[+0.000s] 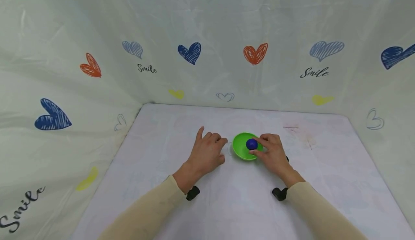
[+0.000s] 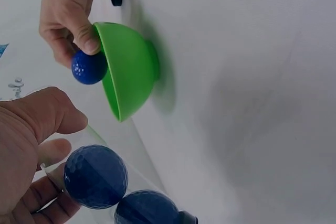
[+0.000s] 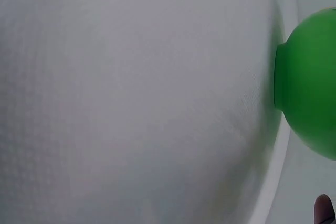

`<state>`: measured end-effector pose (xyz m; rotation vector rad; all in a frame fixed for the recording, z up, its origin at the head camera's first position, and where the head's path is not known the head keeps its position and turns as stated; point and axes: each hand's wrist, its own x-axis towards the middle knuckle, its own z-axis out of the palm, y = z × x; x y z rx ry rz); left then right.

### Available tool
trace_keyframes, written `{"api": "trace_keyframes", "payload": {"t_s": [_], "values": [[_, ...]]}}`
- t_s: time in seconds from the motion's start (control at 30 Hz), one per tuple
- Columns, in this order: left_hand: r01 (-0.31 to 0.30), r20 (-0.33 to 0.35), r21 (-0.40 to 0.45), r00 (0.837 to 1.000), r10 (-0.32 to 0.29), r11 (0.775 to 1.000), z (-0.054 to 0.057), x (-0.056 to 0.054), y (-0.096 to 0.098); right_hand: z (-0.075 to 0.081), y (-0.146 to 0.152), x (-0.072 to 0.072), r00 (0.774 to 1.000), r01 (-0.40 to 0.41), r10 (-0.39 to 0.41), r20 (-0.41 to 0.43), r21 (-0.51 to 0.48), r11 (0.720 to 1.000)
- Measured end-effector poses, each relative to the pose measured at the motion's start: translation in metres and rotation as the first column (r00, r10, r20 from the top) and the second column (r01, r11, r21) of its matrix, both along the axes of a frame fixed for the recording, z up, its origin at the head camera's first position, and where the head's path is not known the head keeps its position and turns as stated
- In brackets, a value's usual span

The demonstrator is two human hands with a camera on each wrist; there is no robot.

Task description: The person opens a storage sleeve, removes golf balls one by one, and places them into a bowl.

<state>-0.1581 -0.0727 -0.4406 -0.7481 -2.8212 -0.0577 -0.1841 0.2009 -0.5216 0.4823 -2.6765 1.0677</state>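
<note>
The right hand [image 1: 271,153] pinches a blue ball [image 1: 251,144] between thumb and fingertips, above the opening of the green bowl [image 1: 239,147]. To the left of this bowl, the left hand [image 1: 206,153] is half closed, its fingers curved around a clear container [image 2: 132,179] with two more blue balls [image 2: 95,177] inside.

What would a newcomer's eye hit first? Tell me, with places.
The green round bowl stands out first, on the white table, with a glossy blue dimpled ball over it, pinched by the right hand. Left of it, the left hand holds a clear container with two more blue balls.
</note>
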Motion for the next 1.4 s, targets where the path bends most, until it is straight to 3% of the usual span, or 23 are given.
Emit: {"api": "trace_keyframes", "payload": {"t_s": [0.43, 0.73, 1.4], "values": [[-0.011, 0.003, -0.014, 1.0, 0.011, 1.0, -0.003, -0.001, 0.003, 0.002, 0.0, -0.013, 0.991, 0.006, -0.016, 0.129, 0.081, 0.997], [0.001, -0.006, 0.004, 1.0, -0.001, 1.0, -0.003, -0.001, 0.001, 0.001, 0.0, -0.02, 0.996, -0.022, 0.009, 0.089, 0.151, 0.988], [-0.001, 0.011, 0.024, 1.0, 0.0, 1.0, -0.005, -0.001, 0.0, -0.007, -0.001, -0.027, 0.988, -0.021, -0.012, 0.151, 0.219, 0.976]]}}
